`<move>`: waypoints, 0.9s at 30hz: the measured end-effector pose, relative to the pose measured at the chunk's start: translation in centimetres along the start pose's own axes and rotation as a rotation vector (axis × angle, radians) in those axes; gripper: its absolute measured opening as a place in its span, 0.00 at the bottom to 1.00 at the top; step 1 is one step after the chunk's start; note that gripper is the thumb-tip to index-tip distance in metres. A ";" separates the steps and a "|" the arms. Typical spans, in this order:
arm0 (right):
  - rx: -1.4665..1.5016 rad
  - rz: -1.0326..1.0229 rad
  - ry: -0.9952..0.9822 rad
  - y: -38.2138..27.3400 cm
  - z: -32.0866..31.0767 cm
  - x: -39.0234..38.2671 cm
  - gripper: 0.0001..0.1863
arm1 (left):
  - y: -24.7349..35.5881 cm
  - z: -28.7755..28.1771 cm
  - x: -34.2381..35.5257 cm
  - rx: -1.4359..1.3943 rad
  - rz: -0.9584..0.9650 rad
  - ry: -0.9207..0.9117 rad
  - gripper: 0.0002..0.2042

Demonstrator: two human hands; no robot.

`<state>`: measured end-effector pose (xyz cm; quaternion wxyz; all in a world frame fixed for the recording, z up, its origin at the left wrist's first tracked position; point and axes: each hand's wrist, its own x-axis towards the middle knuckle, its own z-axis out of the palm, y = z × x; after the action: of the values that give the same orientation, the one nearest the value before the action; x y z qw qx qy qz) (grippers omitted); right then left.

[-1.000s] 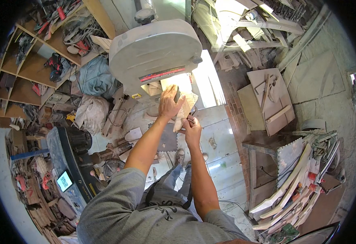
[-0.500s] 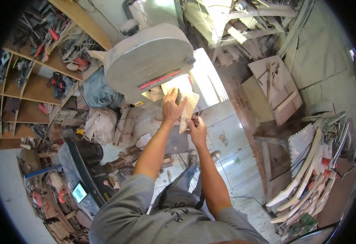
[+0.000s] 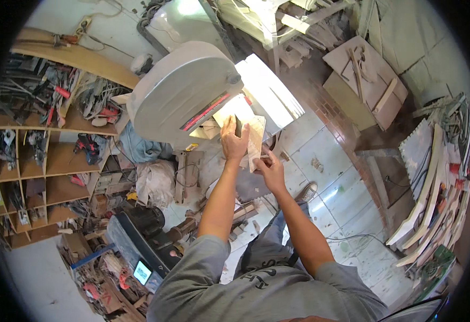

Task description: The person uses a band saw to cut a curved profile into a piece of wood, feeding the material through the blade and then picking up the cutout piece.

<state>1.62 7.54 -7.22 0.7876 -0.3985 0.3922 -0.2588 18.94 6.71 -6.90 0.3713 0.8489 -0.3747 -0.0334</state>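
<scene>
Pale wood offcut (image 3: 255, 140) sits on the bandsaw (image 3: 184, 96) bench right by the blade, left hand (image 3: 234, 140) fingers spread flat on it, right hand (image 3: 270, 170) pinching its near edge; looks light, stiff, probably splintery, so hold the edges.

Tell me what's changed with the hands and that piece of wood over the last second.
Little has changed. Mostly the view itself shifted: the band saw and shelves now sit differently in frame. The left hand stays flat on the wooden piece at the saw, and the right hand still grips its near end. Nothing was let go.
</scene>
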 end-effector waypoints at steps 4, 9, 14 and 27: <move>-0.016 -0.005 -0.014 -0.4 0.6 -0.2 0.31 | -1.0 -0.3 0.1 0.039 0.068 0.000 0.33; 0.011 -0.002 -0.016 -0.3 0.5 -0.1 0.31 | -0.7 -0.4 0.1 0.032 0.093 0.002 0.33; 0.015 -0.014 -0.004 0.6 0.4 0.3 0.31 | -0.6 -0.4 0.1 0.026 0.092 0.003 0.33; 0.005 -0.050 0.020 0.5 0.4 0.5 0.29 | -0.5 -0.3 0.1 -0.009 0.040 -0.018 0.34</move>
<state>2.25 7.67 -7.70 0.7780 -0.4035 0.3893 -0.2837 19.42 7.05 -6.98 0.3723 0.8393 -0.3946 -0.0356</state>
